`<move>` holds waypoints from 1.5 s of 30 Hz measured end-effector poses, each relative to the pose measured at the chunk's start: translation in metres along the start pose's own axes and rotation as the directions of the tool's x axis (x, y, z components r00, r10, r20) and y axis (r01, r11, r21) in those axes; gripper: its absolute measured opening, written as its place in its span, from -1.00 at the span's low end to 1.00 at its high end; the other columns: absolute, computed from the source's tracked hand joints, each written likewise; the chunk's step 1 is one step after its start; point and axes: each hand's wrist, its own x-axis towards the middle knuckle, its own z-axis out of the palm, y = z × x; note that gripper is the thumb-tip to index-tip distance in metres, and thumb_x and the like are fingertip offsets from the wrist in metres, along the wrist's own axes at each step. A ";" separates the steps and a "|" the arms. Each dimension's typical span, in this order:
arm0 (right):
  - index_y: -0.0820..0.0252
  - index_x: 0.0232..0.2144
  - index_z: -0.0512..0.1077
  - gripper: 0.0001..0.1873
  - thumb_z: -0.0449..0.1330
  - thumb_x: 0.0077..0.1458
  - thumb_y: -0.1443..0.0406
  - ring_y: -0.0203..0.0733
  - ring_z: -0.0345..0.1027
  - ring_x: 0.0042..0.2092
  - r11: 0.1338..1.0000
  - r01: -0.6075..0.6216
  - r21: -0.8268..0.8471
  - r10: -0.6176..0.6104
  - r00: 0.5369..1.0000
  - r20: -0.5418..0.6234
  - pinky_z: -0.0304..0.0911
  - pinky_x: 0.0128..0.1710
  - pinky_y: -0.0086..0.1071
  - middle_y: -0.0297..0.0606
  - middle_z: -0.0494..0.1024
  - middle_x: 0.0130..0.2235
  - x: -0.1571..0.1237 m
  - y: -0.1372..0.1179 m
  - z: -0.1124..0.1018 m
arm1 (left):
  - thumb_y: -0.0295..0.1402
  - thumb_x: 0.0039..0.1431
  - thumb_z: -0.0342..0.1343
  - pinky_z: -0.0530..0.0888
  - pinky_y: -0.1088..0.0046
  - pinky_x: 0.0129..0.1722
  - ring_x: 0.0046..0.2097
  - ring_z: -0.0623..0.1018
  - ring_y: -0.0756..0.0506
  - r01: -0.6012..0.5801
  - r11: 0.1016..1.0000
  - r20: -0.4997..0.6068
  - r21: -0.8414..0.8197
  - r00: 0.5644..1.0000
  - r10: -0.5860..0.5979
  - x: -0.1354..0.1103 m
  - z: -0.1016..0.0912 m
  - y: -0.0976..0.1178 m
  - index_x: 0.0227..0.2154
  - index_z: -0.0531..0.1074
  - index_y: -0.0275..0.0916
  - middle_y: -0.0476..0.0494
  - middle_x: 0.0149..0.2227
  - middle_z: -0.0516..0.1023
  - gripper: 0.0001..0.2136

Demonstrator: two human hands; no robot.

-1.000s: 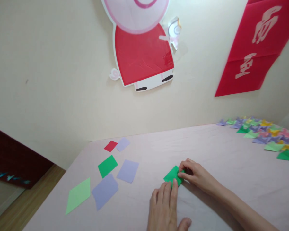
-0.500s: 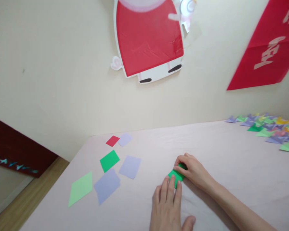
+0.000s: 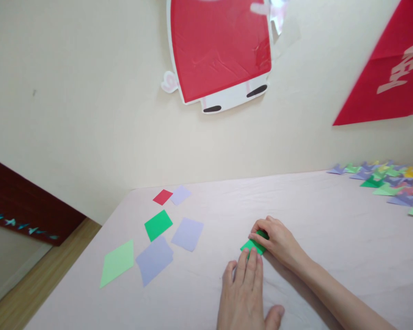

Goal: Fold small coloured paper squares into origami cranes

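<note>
A small folded piece of green paper lies on the pale cloth-covered table, between my two hands. My left hand rests flat with its fingers stretched out, the fingertips pressing on the paper's near edge and the thumb apart. My right hand pinches the paper's far right corner between thumb and curled fingers. Part of that corner is hidden under the right fingers.
Flat paper sheets lie to the left: light green, dark green, red and several lilac ones. Several folded paper figures stand in rows at the back right. A wall borders the table's far side.
The left fingers have slid slightly and now press on the paper's near edge. The right hand keeps its pinch. The view has shifted a little.
</note>
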 end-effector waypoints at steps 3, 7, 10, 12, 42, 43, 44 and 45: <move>0.13 -0.47 0.46 -0.82 0.17 0.13 0.21 -0.07 0.34 -0.25 1.000 0.010 0.002 -0.010 1.000 -0.003 0.17 -0.21 -0.26 -0.24 0.51 -0.41 0.000 0.001 0.001 | -0.01 0.31 -0.20 0.19 -0.10 0.26 0.38 -0.02 -0.31 0.012 1.000 0.012 -0.012 1.000 -0.011 0.000 -0.002 0.002 0.34 -0.08 -0.32 -0.13 0.37 -0.20 -0.33; 0.13 -0.47 0.46 -0.82 0.17 0.12 0.21 -0.06 0.34 -0.26 1.000 0.024 -0.004 -0.024 1.000 -0.009 0.16 -0.22 -0.26 -0.24 0.52 -0.42 0.000 0.000 0.000 | 0.09 0.29 -0.18 0.19 -0.10 0.26 0.37 0.00 -0.32 0.023 1.000 0.011 -0.011 1.000 -0.023 0.000 -0.002 0.002 0.34 -0.06 -0.31 -0.14 0.37 -0.18 -0.28; 0.14 -0.46 0.47 -0.82 0.17 0.13 0.22 -0.07 0.33 -0.26 1.000 0.017 -0.011 -0.017 1.000 -0.002 0.16 -0.21 -0.26 -0.24 0.52 -0.42 0.000 -0.002 0.000 | 0.11 0.28 -0.17 0.19 -0.10 0.26 0.37 0.01 -0.33 0.024 1.000 0.002 -0.016 1.000 -0.024 0.001 -0.002 0.002 0.34 -0.07 -0.30 -0.15 0.37 -0.17 -0.26; 0.15 -0.45 0.47 -0.83 0.18 0.13 0.22 -0.06 0.33 -0.25 1.000 0.003 -0.020 -0.003 1.000 0.000 0.16 -0.21 -0.26 -0.24 0.51 -0.42 0.000 -0.003 0.000 | 0.08 0.28 -0.16 0.18 -0.10 0.26 0.37 0.02 -0.33 0.026 0.999 0.002 -0.026 1.000 -0.026 0.001 -0.001 0.002 0.34 -0.07 -0.29 -0.16 0.37 -0.16 -0.27; 0.14 -0.41 0.42 -0.82 0.10 0.20 0.23 -0.06 0.31 -0.24 0.995 0.057 -0.084 -0.060 0.998 -0.028 0.13 -0.19 -0.21 -0.23 0.56 -0.36 -0.003 0.001 0.008 | -0.13 0.25 -0.12 0.13 -0.10 0.28 0.37 0.05 -0.29 0.049 0.997 -0.013 0.054 0.999 -0.048 -0.001 -0.008 0.007 0.33 0.00 -0.32 -0.19 0.37 -0.07 -0.36; 0.14 -0.41 0.42 -0.82 0.11 0.20 0.24 -0.06 0.31 -0.24 0.995 0.059 -0.086 -0.062 0.998 -0.028 0.13 -0.19 -0.21 -0.23 0.56 -0.36 -0.003 0.000 0.009 | -0.13 0.26 -0.13 0.12 -0.10 0.28 0.37 0.04 -0.29 0.051 0.998 -0.011 0.048 0.999 -0.051 0.000 -0.009 0.008 0.33 -0.01 -0.32 -0.18 0.38 -0.08 -0.36; 0.14 -0.41 0.42 -0.83 0.11 0.20 0.24 -0.06 0.31 -0.24 0.994 0.060 -0.088 -0.063 0.998 -0.031 0.13 -0.19 -0.22 -0.23 0.56 -0.36 -0.003 0.000 0.009 | -0.12 0.26 -0.14 0.11 -0.11 0.28 0.38 0.02 -0.28 0.051 0.998 -0.010 0.040 0.999 -0.051 0.000 -0.009 0.008 0.34 -0.02 -0.32 -0.18 0.38 -0.09 -0.35; 0.14 -0.42 0.42 -0.83 0.11 0.20 0.24 -0.06 0.32 -0.25 0.994 0.060 -0.089 -0.063 0.997 -0.035 0.13 -0.19 -0.22 -0.24 0.56 -0.36 -0.004 0.000 0.009 | -0.12 0.26 -0.15 0.11 -0.11 0.28 0.38 0.01 -0.28 0.051 0.998 -0.010 0.031 0.999 -0.051 -0.001 -0.009 0.008 0.34 -0.03 -0.31 -0.17 0.38 -0.10 -0.35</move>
